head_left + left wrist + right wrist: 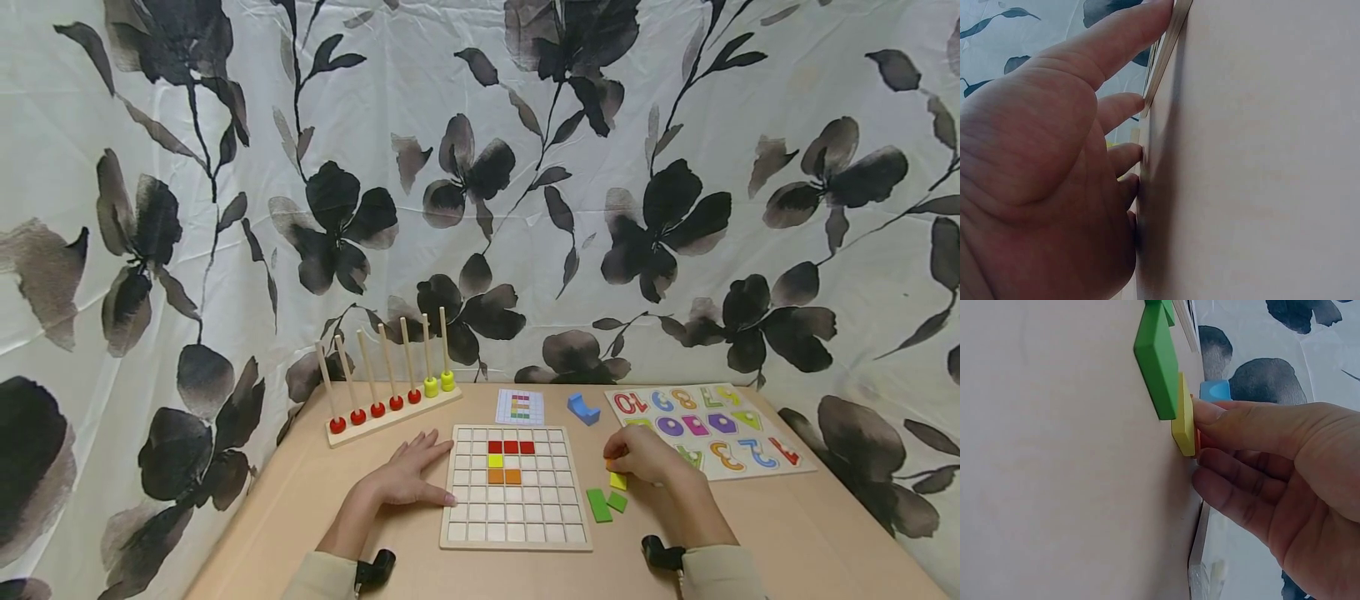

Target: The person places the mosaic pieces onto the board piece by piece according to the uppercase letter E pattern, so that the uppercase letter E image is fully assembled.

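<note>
A wooden grid board (517, 533) lies in front of me. Three red squares (512, 447), a yellow square (496, 461) and two orange squares (504, 477) sit in its upper cells. My left hand (405, 475) is spread at the board's left side, thumb and index fingertip at its edge. Right of the board, my right hand (648, 454) pinches a small orange tile (610, 465) between thumb and fingers. Just below it lies a yellow tile (618, 481), which partly covers the orange one in the right wrist view. A long green tile (599, 506) and a smaller green tile (617, 502) lie nearer me.
Behind the board lies a pattern card (534, 410) with coloured squares, beside a blue curved block (583, 409). A peg stand (442, 402) with red and yellow beads is at back left. A number and shape puzzle (783, 473) lies at right, beyond my right hand.
</note>
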{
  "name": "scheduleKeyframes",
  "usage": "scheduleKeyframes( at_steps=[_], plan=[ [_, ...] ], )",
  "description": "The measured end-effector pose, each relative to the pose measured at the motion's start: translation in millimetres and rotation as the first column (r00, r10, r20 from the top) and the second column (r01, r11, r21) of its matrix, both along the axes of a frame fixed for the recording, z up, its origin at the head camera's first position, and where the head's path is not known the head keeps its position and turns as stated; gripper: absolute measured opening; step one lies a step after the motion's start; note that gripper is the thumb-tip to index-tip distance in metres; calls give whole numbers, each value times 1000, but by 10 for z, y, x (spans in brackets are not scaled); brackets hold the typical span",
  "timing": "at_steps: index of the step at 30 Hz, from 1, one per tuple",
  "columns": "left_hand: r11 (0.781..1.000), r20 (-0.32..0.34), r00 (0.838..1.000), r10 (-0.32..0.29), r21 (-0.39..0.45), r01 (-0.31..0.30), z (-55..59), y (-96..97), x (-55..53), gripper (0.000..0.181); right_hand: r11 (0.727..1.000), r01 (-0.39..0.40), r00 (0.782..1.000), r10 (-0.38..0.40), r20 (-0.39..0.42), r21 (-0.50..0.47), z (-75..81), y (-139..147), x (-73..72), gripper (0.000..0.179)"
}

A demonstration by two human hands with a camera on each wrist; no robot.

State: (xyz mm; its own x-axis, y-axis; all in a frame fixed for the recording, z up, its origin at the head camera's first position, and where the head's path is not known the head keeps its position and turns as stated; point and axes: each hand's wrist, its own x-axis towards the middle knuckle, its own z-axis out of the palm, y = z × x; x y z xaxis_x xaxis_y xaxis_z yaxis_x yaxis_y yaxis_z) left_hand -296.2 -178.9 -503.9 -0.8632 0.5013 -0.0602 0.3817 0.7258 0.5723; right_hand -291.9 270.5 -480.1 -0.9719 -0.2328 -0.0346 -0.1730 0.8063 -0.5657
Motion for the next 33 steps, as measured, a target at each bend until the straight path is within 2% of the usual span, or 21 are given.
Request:
scheduleKeyframes(
  at_steps=[16, 27, 33],
  plan=[
    [1000, -5, 1000, -1, -8, 1, -7, -5, -13, 100, 999, 26, 1000, -26, -6, -25, -37, -66, -14, 17],
    [1000, -4, 1000, -2, -5, 2, -17, -2, -15, 100, 991, 55, 998, -59, -24, -118, -28, -118, -13, 15],
    [1000, -4, 1000, -5, -5, 5, -29, -6, -22, 100, 994, 66, 997, -68, -22, -91, -36, -136, -24, 14]
  ],
)
